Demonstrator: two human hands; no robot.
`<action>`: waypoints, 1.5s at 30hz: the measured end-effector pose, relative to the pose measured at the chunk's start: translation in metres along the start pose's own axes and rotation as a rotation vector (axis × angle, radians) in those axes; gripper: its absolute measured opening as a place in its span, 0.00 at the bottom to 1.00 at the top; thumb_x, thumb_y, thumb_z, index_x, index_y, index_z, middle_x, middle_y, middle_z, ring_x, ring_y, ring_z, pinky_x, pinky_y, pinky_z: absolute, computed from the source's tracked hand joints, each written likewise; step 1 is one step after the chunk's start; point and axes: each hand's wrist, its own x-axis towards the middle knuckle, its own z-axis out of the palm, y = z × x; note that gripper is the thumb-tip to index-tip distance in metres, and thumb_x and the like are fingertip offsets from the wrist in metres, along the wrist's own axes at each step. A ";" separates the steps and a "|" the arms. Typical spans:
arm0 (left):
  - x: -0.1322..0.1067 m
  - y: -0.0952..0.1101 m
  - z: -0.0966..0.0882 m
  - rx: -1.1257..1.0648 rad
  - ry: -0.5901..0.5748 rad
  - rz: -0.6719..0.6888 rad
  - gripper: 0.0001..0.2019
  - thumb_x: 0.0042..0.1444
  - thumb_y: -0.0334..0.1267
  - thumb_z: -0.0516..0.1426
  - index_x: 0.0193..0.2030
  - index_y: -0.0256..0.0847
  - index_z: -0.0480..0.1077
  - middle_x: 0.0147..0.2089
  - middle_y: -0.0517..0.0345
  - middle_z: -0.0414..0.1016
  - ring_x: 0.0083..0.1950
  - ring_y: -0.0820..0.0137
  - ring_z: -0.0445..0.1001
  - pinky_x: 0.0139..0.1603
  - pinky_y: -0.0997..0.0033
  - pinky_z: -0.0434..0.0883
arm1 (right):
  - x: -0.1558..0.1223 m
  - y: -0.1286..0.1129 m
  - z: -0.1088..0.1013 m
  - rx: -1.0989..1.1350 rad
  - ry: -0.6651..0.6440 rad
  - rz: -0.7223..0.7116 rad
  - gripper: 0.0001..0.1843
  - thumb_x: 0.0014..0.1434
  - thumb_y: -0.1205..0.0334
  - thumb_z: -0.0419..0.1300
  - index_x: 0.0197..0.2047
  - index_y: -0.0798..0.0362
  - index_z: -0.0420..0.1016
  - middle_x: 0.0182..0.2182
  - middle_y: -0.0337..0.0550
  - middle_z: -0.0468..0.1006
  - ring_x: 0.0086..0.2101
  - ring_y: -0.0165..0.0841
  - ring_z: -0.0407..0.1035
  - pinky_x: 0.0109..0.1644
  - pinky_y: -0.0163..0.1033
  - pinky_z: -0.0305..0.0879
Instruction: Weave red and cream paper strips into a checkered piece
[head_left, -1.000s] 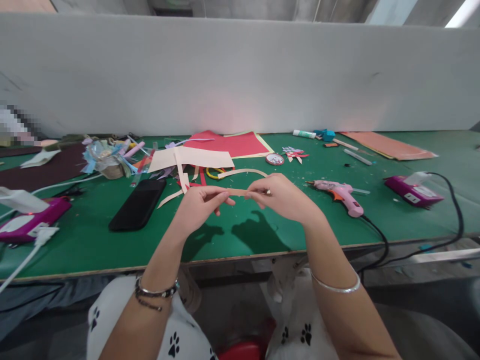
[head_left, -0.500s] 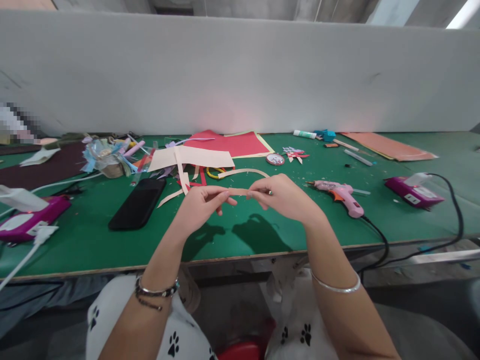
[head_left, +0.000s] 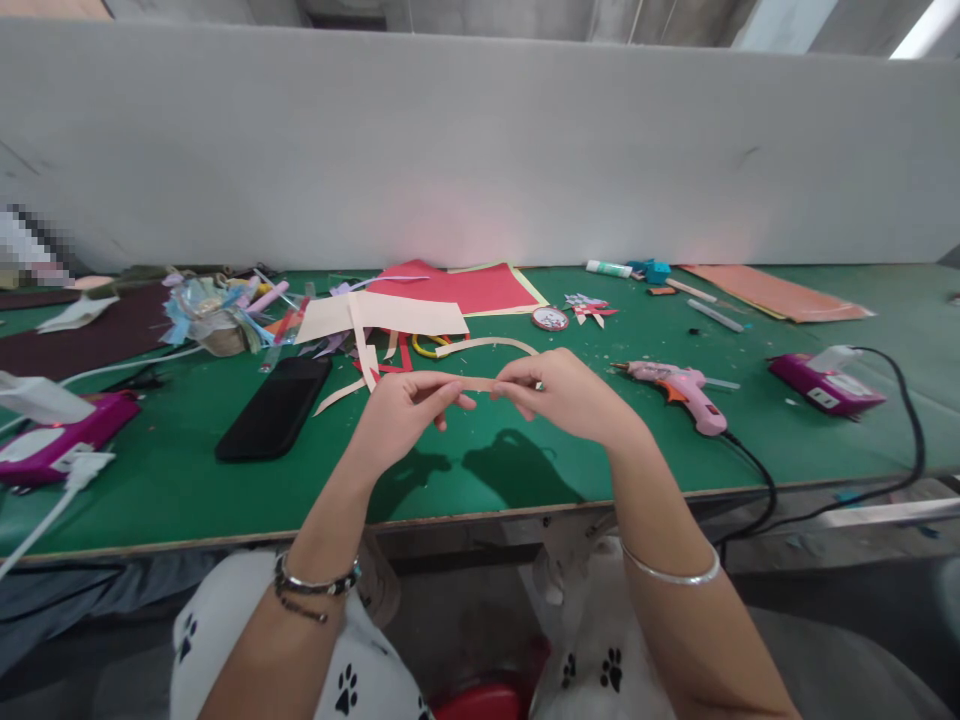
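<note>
A narrow peach paper strip (head_left: 478, 384) is stretched between my two hands, just above the green tabletop. My left hand (head_left: 405, 408) pinches its left end between thumb and fingers. The right end is pinched by my right hand (head_left: 546, 390); its fingers partly hide the strip. Behind the hands lies another curved peach paper strip (head_left: 487, 343). Beyond it are a wide peach paper piece (head_left: 412, 314) and a yellow ring (head_left: 429, 348) among red and peach scraps.
A black phone (head_left: 276, 408) lies left of my hands. To the right rests a pink glue gun (head_left: 686, 388) with its cord over the table edge. Purple power strips (head_left: 825, 382) sit at both sides. Red paper (head_left: 465, 288) and a glue stick (head_left: 609, 268) lie near the white partition (head_left: 480, 150).
Almost nothing differs. Both hands keep their pinch on the paper strip, with only a very slight shift of the fingers.
</note>
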 end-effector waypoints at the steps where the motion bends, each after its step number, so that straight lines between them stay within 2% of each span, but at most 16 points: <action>1: 0.000 0.000 0.000 -0.003 0.008 0.000 0.12 0.52 0.41 0.52 0.34 0.39 0.75 0.28 0.58 0.77 0.18 0.79 0.63 0.16 0.81 0.61 | 0.000 0.000 0.000 0.004 0.000 0.000 0.14 0.56 0.63 0.49 0.24 0.56 0.72 0.13 0.32 0.65 0.17 0.21 0.54 0.28 0.31 0.50; 8: 0.002 -0.002 -0.002 -0.034 0.063 -0.050 0.12 0.50 0.42 0.55 0.28 0.36 0.75 0.28 0.55 0.78 0.17 0.79 0.64 0.20 0.79 0.64 | -0.002 0.008 -0.003 0.067 0.003 0.059 0.13 0.55 0.60 0.51 0.24 0.56 0.71 0.14 0.32 0.66 0.17 0.21 0.55 0.23 0.29 0.49; 16: 0.004 -0.010 -0.006 -0.063 0.127 -0.088 0.13 0.49 0.44 0.55 0.32 0.38 0.75 0.29 0.56 0.78 0.17 0.79 0.64 0.16 0.79 0.60 | -0.006 0.023 -0.010 0.178 0.049 0.095 0.10 0.52 0.59 0.54 0.27 0.56 0.72 0.16 0.35 0.71 0.18 0.22 0.59 0.23 0.30 0.51; 22: 0.005 -0.013 -0.007 -0.077 0.193 -0.110 0.12 0.48 0.43 0.56 0.33 0.39 0.75 0.29 0.56 0.78 0.17 0.78 0.64 0.16 0.79 0.61 | -0.002 0.032 -0.008 0.353 0.119 0.171 0.08 0.50 0.60 0.56 0.25 0.55 0.70 0.18 0.37 0.74 0.22 0.24 0.66 0.28 0.31 0.59; 26: 0.007 -0.013 -0.009 -0.057 0.241 -0.118 0.10 0.48 0.41 0.55 0.30 0.39 0.76 0.28 0.58 0.78 0.16 0.79 0.63 0.19 0.79 0.63 | 0.000 0.036 -0.008 0.379 0.199 0.220 0.10 0.49 0.60 0.57 0.20 0.55 0.69 0.17 0.37 0.74 0.19 0.24 0.65 0.25 0.31 0.59; 35: 0.009 -0.019 -0.014 -0.023 0.298 -0.106 0.10 0.48 0.41 0.55 0.30 0.40 0.76 0.28 0.59 0.78 0.17 0.79 0.64 0.22 0.78 0.65 | 0.002 0.049 -0.002 0.588 0.364 0.247 0.06 0.48 0.62 0.58 0.24 0.55 0.71 0.21 0.39 0.77 0.24 0.27 0.71 0.34 0.34 0.65; 45: 0.011 -0.023 -0.016 -0.040 0.331 -0.128 0.10 0.48 0.40 0.55 0.27 0.39 0.75 0.30 0.58 0.78 0.17 0.79 0.65 0.26 0.77 0.67 | 0.006 0.057 0.005 0.670 0.396 0.240 0.07 0.51 0.61 0.56 0.27 0.55 0.71 0.23 0.41 0.78 0.25 0.28 0.72 0.37 0.35 0.66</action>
